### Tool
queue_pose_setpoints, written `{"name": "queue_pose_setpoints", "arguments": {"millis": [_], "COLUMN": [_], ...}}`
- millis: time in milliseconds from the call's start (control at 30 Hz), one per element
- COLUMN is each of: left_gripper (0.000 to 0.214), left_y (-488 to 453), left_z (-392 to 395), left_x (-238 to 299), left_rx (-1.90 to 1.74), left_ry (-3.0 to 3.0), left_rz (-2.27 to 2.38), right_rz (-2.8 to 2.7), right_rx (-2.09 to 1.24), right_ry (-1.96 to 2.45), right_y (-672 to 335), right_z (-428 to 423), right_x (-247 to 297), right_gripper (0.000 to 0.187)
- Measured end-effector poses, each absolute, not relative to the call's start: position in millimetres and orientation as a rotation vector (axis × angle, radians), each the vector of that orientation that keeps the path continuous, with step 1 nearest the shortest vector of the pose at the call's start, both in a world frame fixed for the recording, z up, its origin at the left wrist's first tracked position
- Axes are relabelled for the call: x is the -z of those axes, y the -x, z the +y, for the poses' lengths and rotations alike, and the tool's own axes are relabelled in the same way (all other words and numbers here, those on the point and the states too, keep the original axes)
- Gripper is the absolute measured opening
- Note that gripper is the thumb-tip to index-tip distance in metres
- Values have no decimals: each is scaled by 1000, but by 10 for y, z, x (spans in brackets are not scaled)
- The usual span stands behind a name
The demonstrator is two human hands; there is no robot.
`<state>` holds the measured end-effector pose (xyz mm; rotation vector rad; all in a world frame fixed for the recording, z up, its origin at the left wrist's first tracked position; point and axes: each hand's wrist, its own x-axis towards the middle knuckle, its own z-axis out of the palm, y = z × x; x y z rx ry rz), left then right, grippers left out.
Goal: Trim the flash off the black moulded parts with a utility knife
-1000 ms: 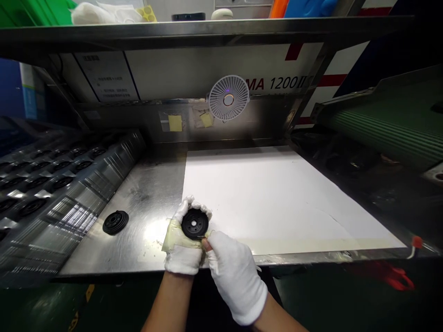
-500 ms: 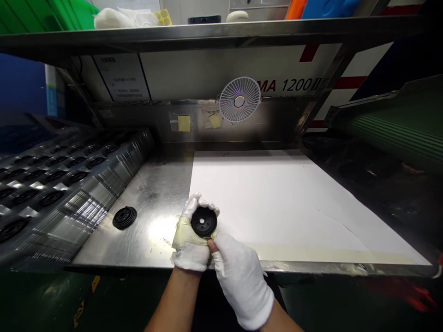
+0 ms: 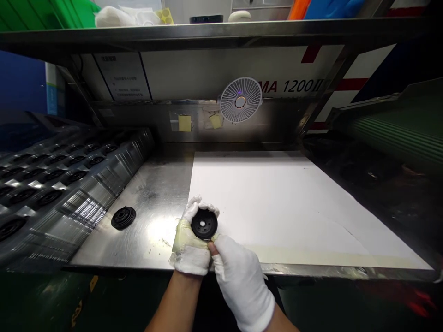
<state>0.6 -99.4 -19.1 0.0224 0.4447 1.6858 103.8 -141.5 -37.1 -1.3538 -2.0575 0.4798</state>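
Note:
In a white glove with yellowish tape round it, my left hand (image 3: 189,240) grips a round black pulley-like part (image 3: 204,224), its face with a centre hole and smaller holes turned up at me. My gloved right hand (image 3: 238,272) is closed in a pinch at the part's lower edge, one fingertip bare. Something small and thin seems to show at that fingertip; I cannot make out what it is. A second black ribbed part (image 3: 123,217) lies on the metal table to the left, apart from both hands.
Stacked clear trays (image 3: 100,193) with several black parts stand at the left. A white sheet (image 3: 277,203) covers much of the metal table (image 3: 148,184). A small fan (image 3: 240,100) hangs under the shelf (image 3: 207,31). Green ribbed material (image 3: 398,120) lies at the right.
Almost nothing differs. Both hands and the held part keep the same pose, and the whole view has shifted only slightly.

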Motion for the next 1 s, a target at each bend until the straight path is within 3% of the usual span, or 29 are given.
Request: {"name": "queue_pose_setpoints", "arguments": {"millis": [200,400,533,667,800,933,1000], "left_gripper": [35,16,8,9,11,12,12], "left_y": [93,51,32,59,59,43,38], "left_z": [-1120,-1084,-1028,-1016,-1030,-1048,-1052], "left_x": [133,160,138,116,116,65,29], "left_rx": [-1484,-1591,-1619,-1603,-1568,-1545,-1519], "left_ry": [-110,-39,43,68,82,115,148], "left_rz": [500,474,554,620,574,558,552], "right_rz": [-2069,-2049,-2129,-2070,-2096,-2087,-2030], "right_rx": [-515,-448,-643,-822,-834,-778,-781], "right_ry": [1299,1397,1350,1435,1558,1437,1358], "right_y": [-1083,-1096,-1088,-1188,-1405,-1623,-1664], "right_z": [-1384,-1364,-1415,-1399,-1356,-1371,-1396], "right_x": [326,300,245,131,113,203,217], "right_gripper": [25,24,25,31,21,41,37]}}
